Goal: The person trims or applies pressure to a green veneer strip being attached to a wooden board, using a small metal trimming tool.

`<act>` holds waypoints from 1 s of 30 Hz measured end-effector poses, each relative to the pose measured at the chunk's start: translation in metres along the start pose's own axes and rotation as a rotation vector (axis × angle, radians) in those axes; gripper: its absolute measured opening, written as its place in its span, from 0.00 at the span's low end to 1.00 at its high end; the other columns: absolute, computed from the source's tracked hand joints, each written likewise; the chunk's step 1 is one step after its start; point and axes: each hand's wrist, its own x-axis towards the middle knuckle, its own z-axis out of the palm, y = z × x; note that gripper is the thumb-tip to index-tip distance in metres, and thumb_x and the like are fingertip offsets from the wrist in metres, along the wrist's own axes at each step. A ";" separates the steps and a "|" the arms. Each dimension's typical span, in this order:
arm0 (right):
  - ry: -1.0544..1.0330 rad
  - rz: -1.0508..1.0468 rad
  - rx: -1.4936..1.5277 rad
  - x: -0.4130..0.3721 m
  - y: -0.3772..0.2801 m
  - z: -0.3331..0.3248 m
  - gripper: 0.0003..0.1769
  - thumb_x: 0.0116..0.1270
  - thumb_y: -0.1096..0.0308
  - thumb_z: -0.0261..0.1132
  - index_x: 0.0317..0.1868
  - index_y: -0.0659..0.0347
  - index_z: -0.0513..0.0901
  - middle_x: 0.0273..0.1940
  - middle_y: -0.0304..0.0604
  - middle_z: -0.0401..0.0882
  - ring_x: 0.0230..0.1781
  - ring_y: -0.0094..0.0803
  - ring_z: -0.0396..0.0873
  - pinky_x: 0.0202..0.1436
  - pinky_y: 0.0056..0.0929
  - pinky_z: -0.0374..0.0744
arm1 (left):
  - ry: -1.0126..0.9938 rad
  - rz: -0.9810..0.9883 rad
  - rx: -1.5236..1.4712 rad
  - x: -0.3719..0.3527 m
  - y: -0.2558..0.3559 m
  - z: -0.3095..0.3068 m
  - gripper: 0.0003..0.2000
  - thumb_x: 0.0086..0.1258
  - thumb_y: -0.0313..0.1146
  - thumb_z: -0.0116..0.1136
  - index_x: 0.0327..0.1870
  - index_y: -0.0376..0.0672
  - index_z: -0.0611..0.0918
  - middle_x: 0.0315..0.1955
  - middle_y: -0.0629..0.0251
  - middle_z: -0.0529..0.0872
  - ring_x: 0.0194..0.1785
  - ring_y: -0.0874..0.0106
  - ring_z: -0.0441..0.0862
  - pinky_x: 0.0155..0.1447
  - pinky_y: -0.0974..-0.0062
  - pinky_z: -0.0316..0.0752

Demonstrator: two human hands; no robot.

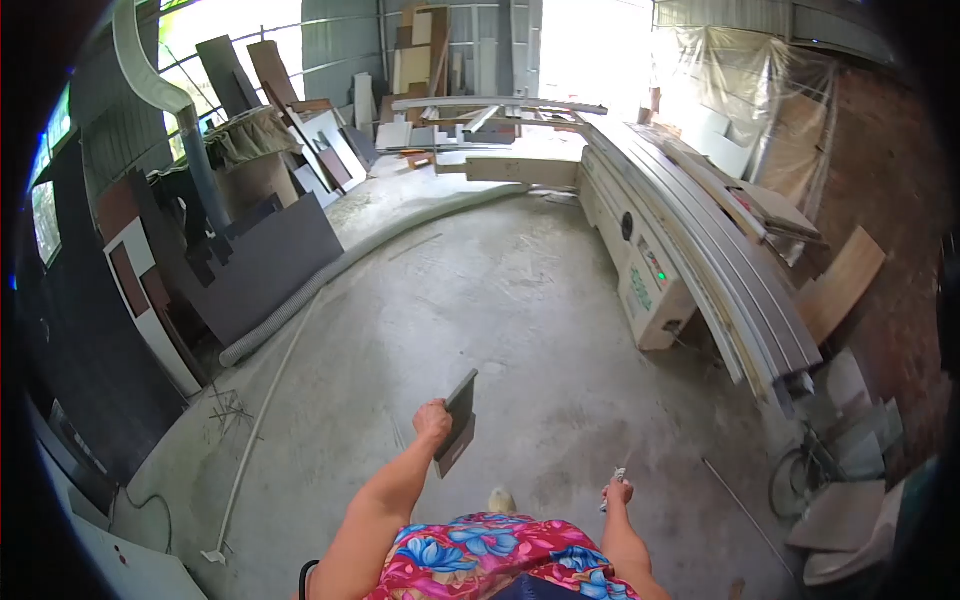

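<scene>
My left hand (433, 421) is closed on the edge of a dark grey board (459, 420), which hangs upright beside it over the concrete floor. A lighter brownish-grey face shows on the board's lower part. Lower right, my right hand (619, 492) is closed around a small crumpled whitish thing (619, 474); its ends stick out above and below the fist, and I cannot make out its kind. My two hands are well apart, in front of a flowered red and blue garment (480, 545).
A long sliding-table panel saw (655, 270) runs along the right. A grey ribbed hose (290, 317) curves across the floor from the left. Dark panels (262, 270) lean at left, and more boards stand at the back. A thin rod (745, 512) lies at lower right.
</scene>
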 end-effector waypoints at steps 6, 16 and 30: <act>-0.127 -0.097 -0.018 0.052 -0.142 0.194 0.09 0.59 0.65 0.59 0.29 0.63 0.78 0.17 0.42 0.75 0.15 0.28 0.76 0.19 0.31 0.74 | 0.052 -0.129 -0.042 0.134 0.014 -0.055 0.17 0.58 0.36 0.55 0.50 0.57 0.79 0.44 0.61 0.82 0.48 0.61 0.80 0.51 0.65 0.75; -0.486 -0.266 0.044 0.028 -0.333 0.489 0.07 0.60 0.67 0.58 0.32 0.63 0.76 0.19 0.39 0.73 0.14 0.25 0.72 0.13 0.26 0.71 | 0.193 -0.129 -0.107 0.376 -0.022 -0.122 0.10 0.58 0.36 0.56 0.41 0.52 0.81 0.37 0.60 0.84 0.44 0.59 0.81 0.46 0.63 0.75; -0.497 -0.482 -0.156 0.071 -0.547 0.816 0.10 0.56 0.64 0.59 0.26 0.63 0.76 0.18 0.40 0.75 0.15 0.28 0.76 0.22 0.30 0.74 | 0.321 -0.310 -0.135 0.740 -0.055 -0.230 0.13 0.60 0.37 0.55 0.46 0.52 0.81 0.37 0.59 0.84 0.42 0.59 0.82 0.44 0.63 0.77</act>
